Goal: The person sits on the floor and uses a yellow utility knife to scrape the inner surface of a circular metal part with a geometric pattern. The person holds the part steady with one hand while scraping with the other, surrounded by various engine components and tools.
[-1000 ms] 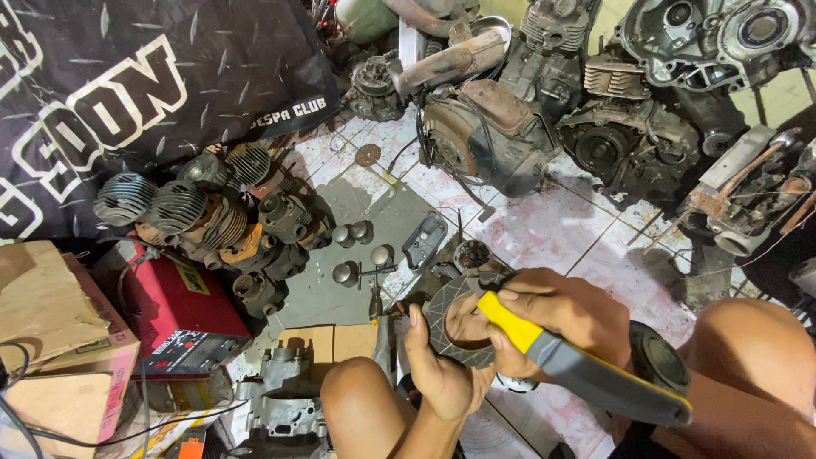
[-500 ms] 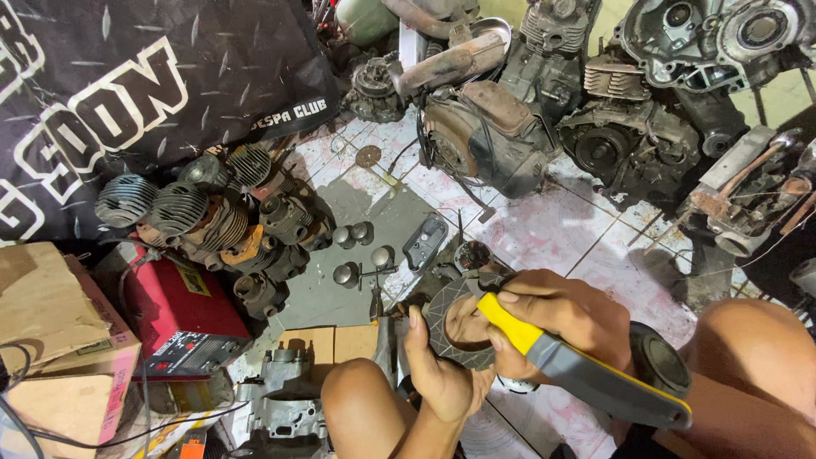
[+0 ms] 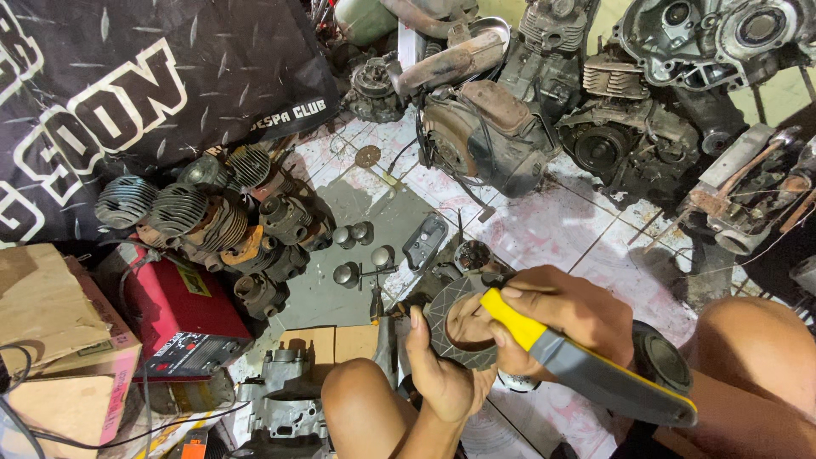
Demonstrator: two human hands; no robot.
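My left hand [image 3: 442, 370] grips a flat grey ring-shaped disc [image 3: 442, 336] from below, thumb on its left edge. My right hand [image 3: 561, 319] holds a tool with a yellow and grey handle [image 3: 586, 365]; the handle slants down to the right and its yellow end lies over the disc's opening. The tool's working tip is hidden by my fingers. Both hands meet above my bare knees [image 3: 357, 408], over a tiled floor [image 3: 552, 229].
Finned engine cylinders [image 3: 212, 212] are piled at the left by a red box-shaped machine [image 3: 178, 314] and cardboard boxes [image 3: 51, 340]. Engine blocks [image 3: 484, 127] and casings [image 3: 722, 34] line the back. Small pistons [image 3: 357, 255] and loose parts lie on a grey sheet [image 3: 357, 212]. A black banner [image 3: 127, 85] hangs upper left.
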